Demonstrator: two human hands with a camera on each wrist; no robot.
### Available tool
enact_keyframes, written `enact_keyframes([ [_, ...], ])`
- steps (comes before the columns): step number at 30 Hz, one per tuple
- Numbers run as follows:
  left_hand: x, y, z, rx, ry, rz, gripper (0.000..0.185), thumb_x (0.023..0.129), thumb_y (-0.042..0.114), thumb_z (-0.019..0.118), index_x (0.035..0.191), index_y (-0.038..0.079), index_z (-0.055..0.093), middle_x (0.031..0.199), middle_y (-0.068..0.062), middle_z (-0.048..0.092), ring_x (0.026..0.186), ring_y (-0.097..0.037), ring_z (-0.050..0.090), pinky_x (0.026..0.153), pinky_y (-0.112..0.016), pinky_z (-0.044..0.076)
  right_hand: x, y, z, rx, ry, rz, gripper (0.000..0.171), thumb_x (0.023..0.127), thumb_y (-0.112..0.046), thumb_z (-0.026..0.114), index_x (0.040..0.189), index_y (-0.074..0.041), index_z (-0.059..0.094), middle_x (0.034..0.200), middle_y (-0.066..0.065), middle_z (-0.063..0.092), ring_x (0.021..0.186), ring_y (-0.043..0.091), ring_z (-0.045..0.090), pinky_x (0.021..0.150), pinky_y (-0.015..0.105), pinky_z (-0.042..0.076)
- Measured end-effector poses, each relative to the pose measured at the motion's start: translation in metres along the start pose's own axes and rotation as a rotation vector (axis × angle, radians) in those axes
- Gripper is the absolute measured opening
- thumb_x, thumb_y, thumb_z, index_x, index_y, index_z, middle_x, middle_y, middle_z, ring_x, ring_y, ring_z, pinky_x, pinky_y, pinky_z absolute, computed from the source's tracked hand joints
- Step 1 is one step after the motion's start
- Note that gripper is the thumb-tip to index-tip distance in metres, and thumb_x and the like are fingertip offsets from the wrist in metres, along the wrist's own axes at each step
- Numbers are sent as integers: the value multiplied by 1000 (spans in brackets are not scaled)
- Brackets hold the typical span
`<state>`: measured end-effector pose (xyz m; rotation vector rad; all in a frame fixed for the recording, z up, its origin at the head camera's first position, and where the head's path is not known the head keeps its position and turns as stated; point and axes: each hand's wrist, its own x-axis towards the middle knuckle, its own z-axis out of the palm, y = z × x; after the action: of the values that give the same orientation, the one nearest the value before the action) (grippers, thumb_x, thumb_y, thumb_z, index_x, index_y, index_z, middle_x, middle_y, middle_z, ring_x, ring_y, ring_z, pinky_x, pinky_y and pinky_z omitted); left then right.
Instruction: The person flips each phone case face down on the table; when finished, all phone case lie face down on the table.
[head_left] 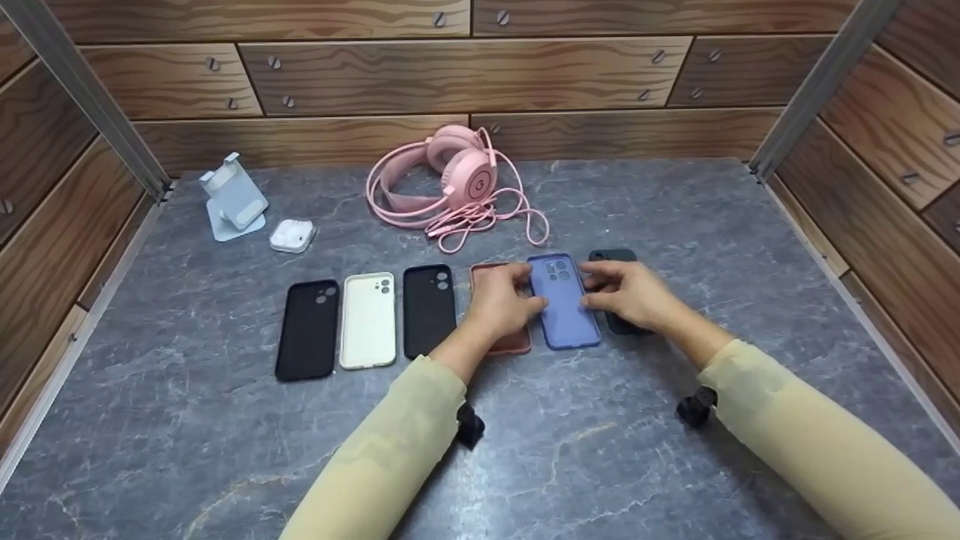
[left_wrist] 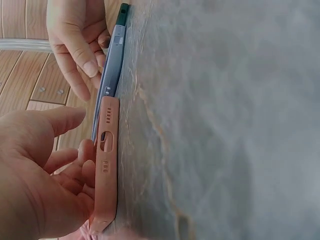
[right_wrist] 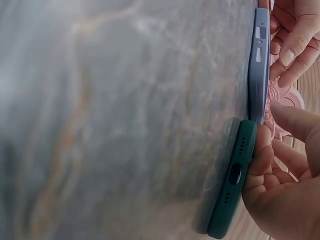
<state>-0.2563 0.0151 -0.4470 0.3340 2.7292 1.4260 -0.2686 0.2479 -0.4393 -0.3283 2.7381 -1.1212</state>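
Observation:
A blue-purple phone case (head_left: 564, 307) lies on the grey marbled table between my two hands. My left hand (head_left: 501, 300) is over the reddish-pink phone case (head_left: 511, 344) and partly hides it. Its thumb and fingertips are right at the blue case's left edge. My right hand (head_left: 634, 294) reaches from the other side, thumb and fingertips at the blue case's right edge, and covers part of a dark green phone case (right_wrist: 234, 182). In the wrist views both hands (left_wrist: 45, 170) have thumbs extended and fingers loosely bent, none wrapped around a case.
Left of the hands, a black case (head_left: 429, 311), a white case (head_left: 367, 319) and another black case (head_left: 307, 330) continue the row. Behind stand pink headphones (head_left: 450, 180) with a coiled cable, a small white box (head_left: 292, 235) and a light blue phone stand (head_left: 238, 199). Wood-patterned walls (head_left: 465, 75) enclose the table.

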Motion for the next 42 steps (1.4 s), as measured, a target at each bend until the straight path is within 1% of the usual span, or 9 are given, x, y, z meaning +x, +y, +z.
enact_keyframes([
  [4, 0, 0, 1, 14, -9, 2, 58, 82, 18, 80, 134, 4, 58, 124, -9, 64, 102, -16, 62, 89, -28, 49, 0, 0, 1, -17, 4, -1, 58, 84, -23, 78, 136, -9, 57, 113, 10, 69, 93, 23, 64, 82, 37, 51],
  [10, 1, -1, 3, 35, -14, 18, 61, 79, 18, 82, 133, 3, 58, 123, -10, 64, 98, -18, 61, 87, -28, 48, 0, 1, 2, -11, 3, 2, 60, 82, -22, 80, 136, -9, 57, 113, 9, 68, 91, 22, 62, 80, 35, 51],
  [12, 1, -1, 4, 56, -19, 28, 62, 79, 20, 82, 133, 3, 58, 123, -10, 64, 101, -18, 60, 91, -29, 47, 0, 2, 2, -7, -1, 1, 61, 82, -21, 80, 137, -8, 57, 113, 10, 68, 91, 23, 62, 79, 35, 51],
  [17, 0, -1, 6, 134, -27, 36, 64, 78, 26, 83, 134, 6, 58, 126, -8, 59, 116, -19, 55, 101, -29, 41, 1, 2, 3, -7, -16, 10, 62, 81, -21, 80, 137, -9, 57, 113, 11, 67, 90, 22, 61, 79, 34, 50],
  [23, -1, 3, 7, 201, -34, 17, 70, 76, 34, 84, 136, 8, 56, 133, -7, 53, 121, -20, 51, 104, -32, 38, 1, 3, 4, -18, -2, 6, 62, 79, -20, 82, 136, -9, 58, 109, 10, 67, 87, 20, 60, 76, 30, 49],
  [27, -1, 4, 7, 208, -48, 3, 72, 77, 34, 83, 138, 9, 55, 135, -7, 51, 122, -21, 50, 105, -34, 39, 1, 2, 4, -18, -2, 9, 61, 79, -18, 81, 135, -9, 58, 109, 10, 67, 86, 20, 60, 75, 30, 50],
  [33, 0, 5, 7, 216, -46, 5, 71, 77, 33, 84, 138, 9, 55, 135, -7, 51, 123, -21, 50, 106, -34, 38, 1, 1, 4, -10, -9, 3, 60, 80, -17, 81, 135, -9, 58, 108, 10, 66, 85, 21, 60, 75, 33, 50],
  [38, 0, 4, 8, 221, -52, -8, 70, 77, 31, 84, 138, 10, 55, 136, -7, 51, 124, -22, 49, 106, -34, 37, 1, 2, 3, -20, -15, -4, 60, 81, -16, 80, 136, -9, 58, 108, 10, 66, 85, 20, 59, 74, 31, 50],
  [42, 1, 4, 9, 227, -49, 2, 69, 77, 29, 84, 137, 9, 56, 134, -7, 53, 122, -23, 51, 105, -34, 38, 0, 4, 3, -30, -11, -15, 59, 81, -14, 79, 135, -8, 58, 108, 11, 66, 84, 20, 59, 72, 30, 50],
])
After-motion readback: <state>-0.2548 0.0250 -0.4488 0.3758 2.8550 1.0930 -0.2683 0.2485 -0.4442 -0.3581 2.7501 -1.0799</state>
